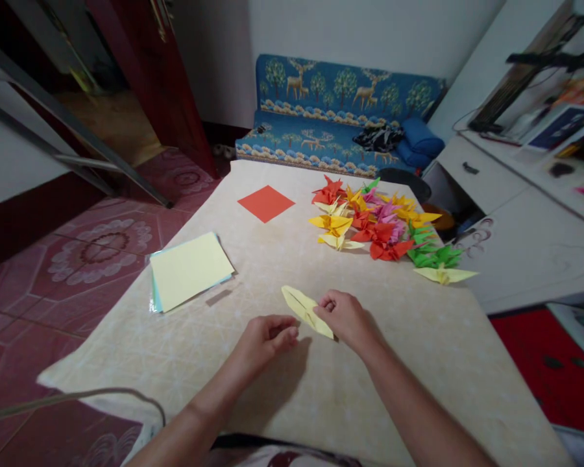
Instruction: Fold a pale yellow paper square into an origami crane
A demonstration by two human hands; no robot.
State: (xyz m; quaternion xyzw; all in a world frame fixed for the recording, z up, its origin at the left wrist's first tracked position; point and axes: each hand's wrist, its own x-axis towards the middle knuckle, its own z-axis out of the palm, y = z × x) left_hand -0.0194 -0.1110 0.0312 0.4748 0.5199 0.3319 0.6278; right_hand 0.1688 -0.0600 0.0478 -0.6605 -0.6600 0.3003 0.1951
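A half-folded piece of pale yellow paper point(302, 308), long and pointed, lies on the beige table point(418, 350) in front of me. My right hand point(348, 319) pinches its near end with closed fingers. My left hand point(267, 340) hovers just left of it, fingers curled into a loose fist, holding nothing that I can see. A stack of square paper sheets point(189, 269) with a pale yellow one on top lies to the left. A single red square sheet point(266, 202) lies farther back.
A pile of several folded paper cranes point(384, 227) in red, yellow, pink and green covers the table's far right. A small grey strip point(219, 298) lies by the stack. A blue patterned sofa point(340, 110) stands behind the table, white cabinets point(530, 220) to the right.
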